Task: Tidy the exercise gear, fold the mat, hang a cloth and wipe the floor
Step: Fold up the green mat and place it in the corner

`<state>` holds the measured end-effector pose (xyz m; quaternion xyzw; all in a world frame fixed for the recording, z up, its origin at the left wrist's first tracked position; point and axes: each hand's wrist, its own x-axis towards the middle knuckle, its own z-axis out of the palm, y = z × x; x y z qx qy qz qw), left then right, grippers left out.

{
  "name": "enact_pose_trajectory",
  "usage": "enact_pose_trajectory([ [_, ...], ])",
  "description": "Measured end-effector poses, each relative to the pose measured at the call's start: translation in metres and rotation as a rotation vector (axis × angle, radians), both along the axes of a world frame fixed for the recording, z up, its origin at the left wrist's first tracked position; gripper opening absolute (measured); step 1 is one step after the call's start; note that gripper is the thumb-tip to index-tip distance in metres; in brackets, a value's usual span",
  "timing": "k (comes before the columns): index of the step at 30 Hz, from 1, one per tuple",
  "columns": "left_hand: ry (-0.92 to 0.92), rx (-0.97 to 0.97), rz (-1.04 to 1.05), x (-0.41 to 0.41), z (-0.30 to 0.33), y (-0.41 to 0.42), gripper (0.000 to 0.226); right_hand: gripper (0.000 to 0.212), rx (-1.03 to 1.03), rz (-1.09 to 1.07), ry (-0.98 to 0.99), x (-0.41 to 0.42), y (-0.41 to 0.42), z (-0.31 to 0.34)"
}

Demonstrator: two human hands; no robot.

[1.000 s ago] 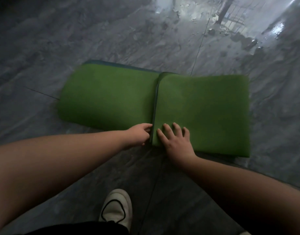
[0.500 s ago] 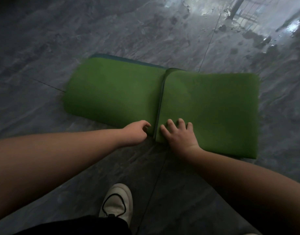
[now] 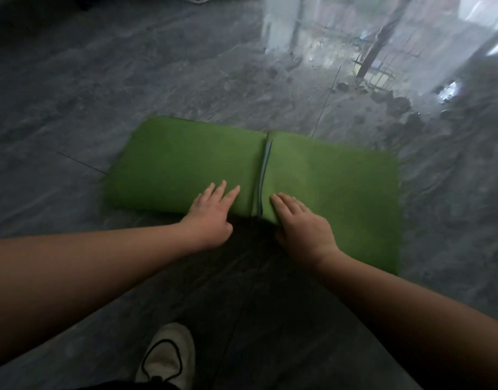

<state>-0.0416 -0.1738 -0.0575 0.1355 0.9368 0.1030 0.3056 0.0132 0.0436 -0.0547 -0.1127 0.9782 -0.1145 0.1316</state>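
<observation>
Here the left hand (image 3: 211, 213) lies flat, fingers spread, on the mat (image 3: 185, 164) left of its seam (image 3: 263, 175); the right hand (image 3: 301, 220) presses flat just right of it. The mat lies folded on the floor (image 3: 73, 108). Folding seems underway; next likely needs one half lifted over.

This is looking like a room in a home, or perhaps a small exercise space, though nothing is settling which. A glossy grey marble-patterned tile floor (image 3: 129, 80) is stretching across the whole view, its thin joint lines showing. A green exercise mat (image 3: 185, 161) is lying folded on it. Daylight is reflecting off the polished tiles at the far right, giving back blurred upright shapes too unclear to name.
</observation>
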Motion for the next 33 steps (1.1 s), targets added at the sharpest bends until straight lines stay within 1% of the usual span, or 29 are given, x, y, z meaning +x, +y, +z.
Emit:
enact_pose_trajectory([
  [2, 0.066, 0.054, 0.007, -0.003, 0.007, 0.013, 0.079, 0.072, -0.065, -0.088, 0.080, -0.005, 0.012, 0.013],
  [5, 0.134, 0.180, 0.005, -0.013, 0.021, 0.041, 0.068, 0.073, -0.147, -0.202, 0.142, -0.010, 0.039, 0.027],
  [8, 0.150, 0.264, -0.090, -0.028, 0.036, 0.075, 0.065, 0.075, -0.255, -0.318, 0.222, -0.009, 0.074, 0.041],
  [11, 0.207, 0.371, -0.173, -0.037, 0.051, 0.110, 0.066, 0.072, -0.359, -0.438, 0.303, -0.008, 0.107, 0.059],
  [16, 0.238, 0.689, -0.090, -0.042, 0.089, 0.183, 0.069, 0.063, -0.576, -0.664, 0.444, -0.012, 0.145, 0.105],
  [19, 0.251, 0.786, -0.073, -0.059, 0.120, 0.221, 0.065, 0.057, -0.695, -0.825, 0.484, -0.026, 0.150, 0.139],
  [22, 0.224, 0.871, -0.027, -0.072, 0.154, 0.248, 0.062, 0.050, -0.783, -0.922, 0.510, -0.038, 0.149, 0.170],
  [25, 0.180, 1.059, 0.078, -0.068, 0.183, 0.263, 0.059, 0.041, -0.872, -0.979, 0.526, -0.041, 0.149, 0.186],
  [27, 0.145, 1.199, 0.155, -0.059, 0.189, 0.267, 0.059, 0.036, -0.929, -0.966, 0.531, -0.042, 0.148, 0.188],
  [29, 0.107, 1.300, 0.221, -0.050, 0.180, 0.264, 0.062, 0.039, -1.002, -0.919, 0.507, -0.044, 0.147, 0.181],
  [31, 0.129, 1.354, 0.201, -0.048, 0.164, 0.253, 0.066, 0.042, -1.114, -0.897, 0.466, -0.044, 0.147, 0.173],
  [33, 0.200, 1.322, 0.119, -0.051, 0.145, 0.238, 0.070, 0.035, -1.232, -0.899, 0.401, -0.045, 0.150, 0.160],
])
